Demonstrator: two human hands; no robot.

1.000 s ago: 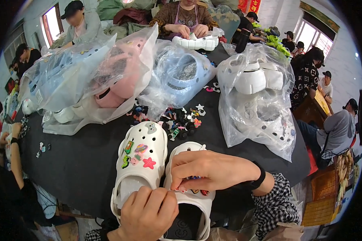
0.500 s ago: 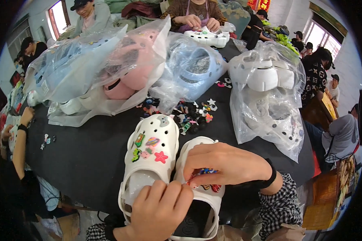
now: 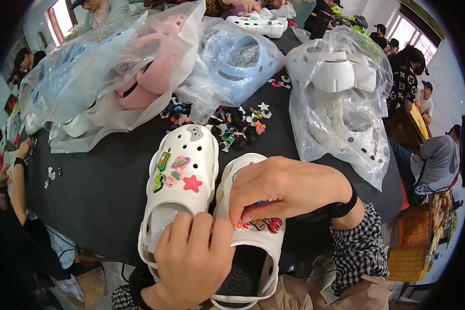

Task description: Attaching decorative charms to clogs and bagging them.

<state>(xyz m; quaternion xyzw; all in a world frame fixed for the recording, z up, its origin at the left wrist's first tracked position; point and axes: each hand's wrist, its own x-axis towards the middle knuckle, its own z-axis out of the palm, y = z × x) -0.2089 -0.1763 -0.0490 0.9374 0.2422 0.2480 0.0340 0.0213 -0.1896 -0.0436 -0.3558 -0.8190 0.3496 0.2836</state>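
Both clogs are parked side by side at the near edge of the tabletop, with the heel of the right clog seemingly sticking out past it, and that one's being worked on. It'd probably be found pretty light, foamy and springy, not fragile at all, maybe a bit slick on the smooth toe; best held by the rim of the foot hole or the side wall. The charms look small and rubbery, so they'd best be taken by the edges, fingertips only. As for the hands, the left hand is curled up tight and the right clog's inner rim seems to be gripped by it, though the thumb can't be seen. With the right hand, thumb and forefinger are closed in a pinch and a red-and-white charm is held down at the toe, next to a brown charm. The left clog is already dotted with charms, and a charm pile is heaped toward the tabletop's far edge.
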